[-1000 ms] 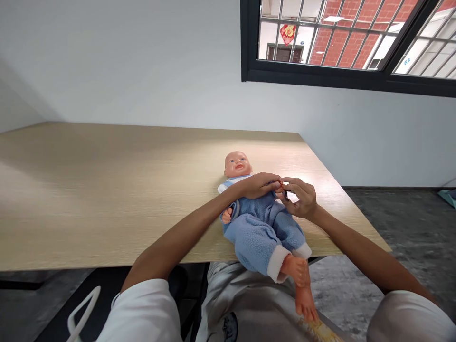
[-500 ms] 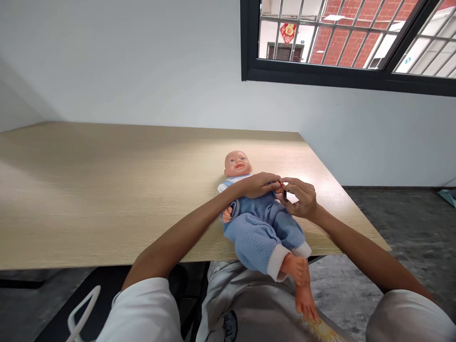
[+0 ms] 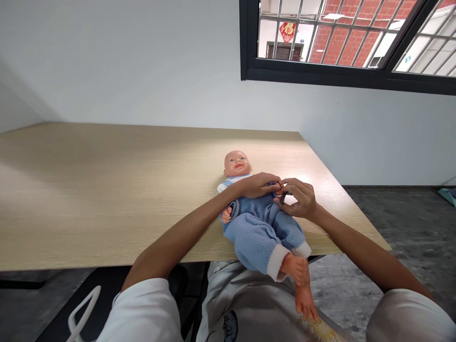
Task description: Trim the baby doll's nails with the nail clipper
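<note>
A baby doll in a blue fleece romper lies on its back on the wooden table, its bare feet hanging over the near edge. My left hand rests across the doll's chest with fingers curled on the romper's front. My right hand is closed in a pinch at the doll's far arm, next to my left fingertips, on a small dark part of the garment that I cannot make out.
The table's right edge runs close beside my right forearm, with grey floor beyond. A white wall stands behind the table and a barred window is at the upper right. A white loop shows at the bottom left.
My right hand has shifted slightly down and toward me at the doll's arm. The doll and my left hand are almost unmoved.
</note>
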### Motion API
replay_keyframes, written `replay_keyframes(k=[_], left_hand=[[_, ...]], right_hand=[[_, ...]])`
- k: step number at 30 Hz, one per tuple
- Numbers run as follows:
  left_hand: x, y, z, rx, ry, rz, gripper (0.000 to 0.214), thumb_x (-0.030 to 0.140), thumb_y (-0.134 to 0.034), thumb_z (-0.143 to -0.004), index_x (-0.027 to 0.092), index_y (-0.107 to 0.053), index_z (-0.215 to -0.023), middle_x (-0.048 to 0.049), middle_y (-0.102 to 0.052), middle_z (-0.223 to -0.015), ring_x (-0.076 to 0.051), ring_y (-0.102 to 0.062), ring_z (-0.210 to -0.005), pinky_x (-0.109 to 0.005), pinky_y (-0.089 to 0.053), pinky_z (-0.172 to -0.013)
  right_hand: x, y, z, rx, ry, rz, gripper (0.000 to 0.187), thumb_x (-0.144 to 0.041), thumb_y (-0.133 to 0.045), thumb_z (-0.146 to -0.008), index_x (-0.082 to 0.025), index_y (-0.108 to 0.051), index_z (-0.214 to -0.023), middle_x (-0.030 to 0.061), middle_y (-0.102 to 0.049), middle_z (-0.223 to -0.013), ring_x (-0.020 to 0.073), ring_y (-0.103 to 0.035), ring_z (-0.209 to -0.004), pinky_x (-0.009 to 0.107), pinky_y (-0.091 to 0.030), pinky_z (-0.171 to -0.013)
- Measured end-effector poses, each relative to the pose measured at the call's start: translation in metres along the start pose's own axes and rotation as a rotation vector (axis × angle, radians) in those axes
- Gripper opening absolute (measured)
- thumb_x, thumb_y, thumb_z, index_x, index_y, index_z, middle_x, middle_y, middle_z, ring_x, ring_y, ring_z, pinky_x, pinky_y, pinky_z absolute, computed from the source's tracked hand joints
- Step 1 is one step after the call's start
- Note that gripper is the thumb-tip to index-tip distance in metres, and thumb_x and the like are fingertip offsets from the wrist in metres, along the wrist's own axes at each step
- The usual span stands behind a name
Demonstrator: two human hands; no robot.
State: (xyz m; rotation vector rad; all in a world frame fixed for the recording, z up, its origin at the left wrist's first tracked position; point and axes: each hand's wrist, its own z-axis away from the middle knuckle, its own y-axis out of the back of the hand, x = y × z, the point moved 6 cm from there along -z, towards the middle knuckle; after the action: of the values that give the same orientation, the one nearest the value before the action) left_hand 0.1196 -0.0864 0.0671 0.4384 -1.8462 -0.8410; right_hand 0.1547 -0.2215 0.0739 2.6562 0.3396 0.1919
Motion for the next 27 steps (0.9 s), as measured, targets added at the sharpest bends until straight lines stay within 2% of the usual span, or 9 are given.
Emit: replay_keyframes(k=[20,27], left_hand=[[0.0018,0.0011,0.0003,0.041,-0.044,-0.074,0.045,0.049,-0.039,-0.103,0.014,-0.066,-0.094,-0.0094,-0.068,-0.094,-0.017,-0.060,-0.086,-0.028,-0.047,-0.082],[-0.0004,0.0032,-0.0002,0.114,-0.048,-0.188,0.050,0.051,-0.027,-0.105,0.014,-0.059,-0.089,-0.0096,-0.065,-0.090,-0.018,-0.058,-0.083,-0.029,-0.045,-0.079]], right_hand=[[-0.0014,0.0003,-0.0021,-0.011,0.004,-0.007,0.014,-0.027,-0.072,-0.084,-0.023,-0.061,-0.093,0.0021,-0.071,-0.079,0.0206,-0.074,-0.085,0.031,-0.062,-0.067],[0.0037,0.0001,0.0014,-0.008,-0.022,-0.023,0.026,-0.023,-0.073,-0.084,-0.021,-0.059,-0.105,0.0075,-0.073,-0.092,0.0253,-0.072,-0.103,0.036,-0.064,-0.076]])
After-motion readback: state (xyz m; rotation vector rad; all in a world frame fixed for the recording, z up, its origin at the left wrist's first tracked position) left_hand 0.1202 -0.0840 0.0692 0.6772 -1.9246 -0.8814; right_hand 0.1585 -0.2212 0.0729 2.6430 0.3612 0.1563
